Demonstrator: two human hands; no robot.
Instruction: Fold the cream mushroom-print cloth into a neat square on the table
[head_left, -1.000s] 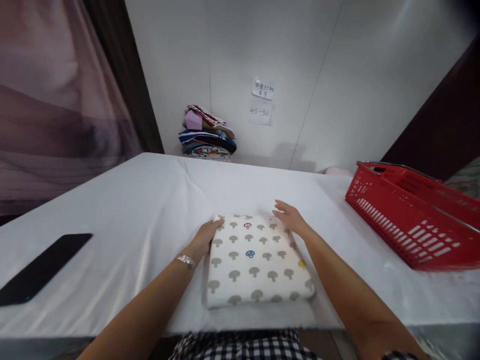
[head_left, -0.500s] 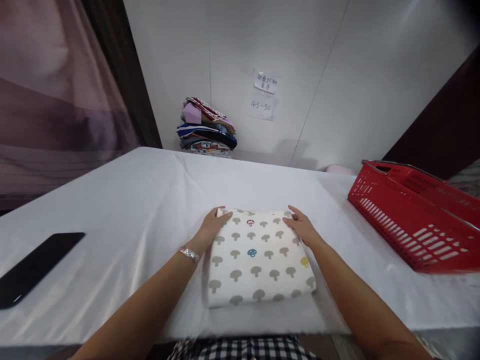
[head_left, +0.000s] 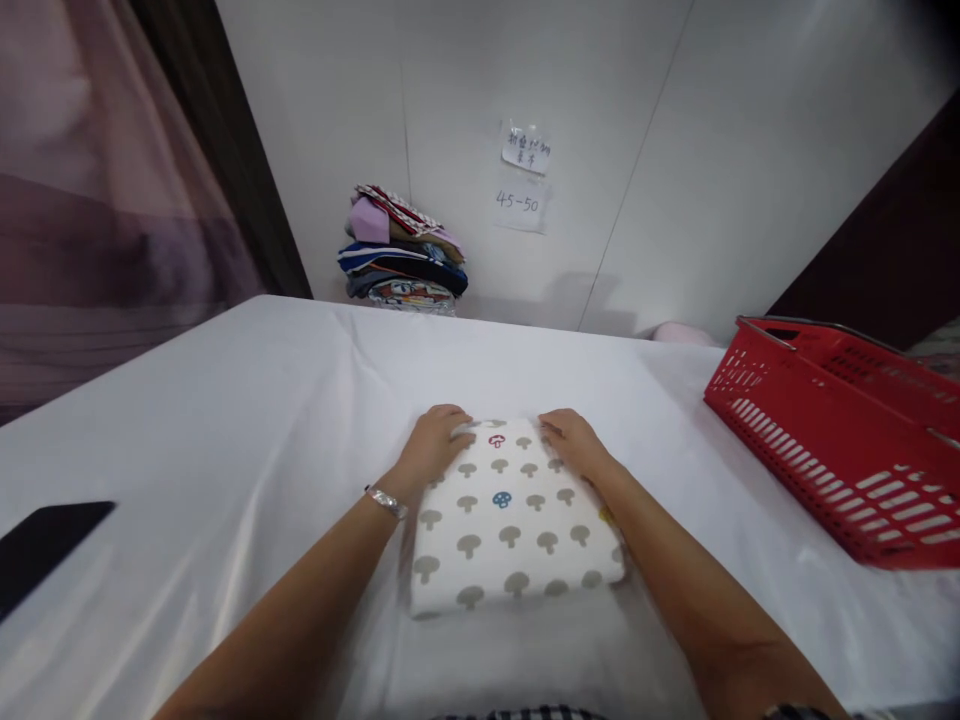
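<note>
At lower centre of the frame lies a folded cloth [head_left: 510,520], cream with small mushroom prints, squared into a thick flat packet on the white-covered table [head_left: 225,420]. Both hands rest on its far edge: the left hand [head_left: 435,445] curls over the far left corner, fingers bent down around the fold, and the right hand [head_left: 574,445] does the same at the far right corner. Neither hand is spread flat; each looks lightly closed on the cloth's edge, though whether the fingertips reach underneath cannot be told. A bracelet [head_left: 386,500] sits on the left wrist.

Judging by the neat packet and the grip at both far corners, the folding looks finished and the packet is being gathered up or straightened. Lifting it would call for an even hold on both sides so the layers do not slip apart.

Further out, a red basket [head_left: 840,440] stands at the right edge, well apart. A dark phone [head_left: 37,550] lies at lower left. Near upper centre, a stack of folded clothes [head_left: 401,260] sits against the wall beneath paper notes [head_left: 523,180].
</note>
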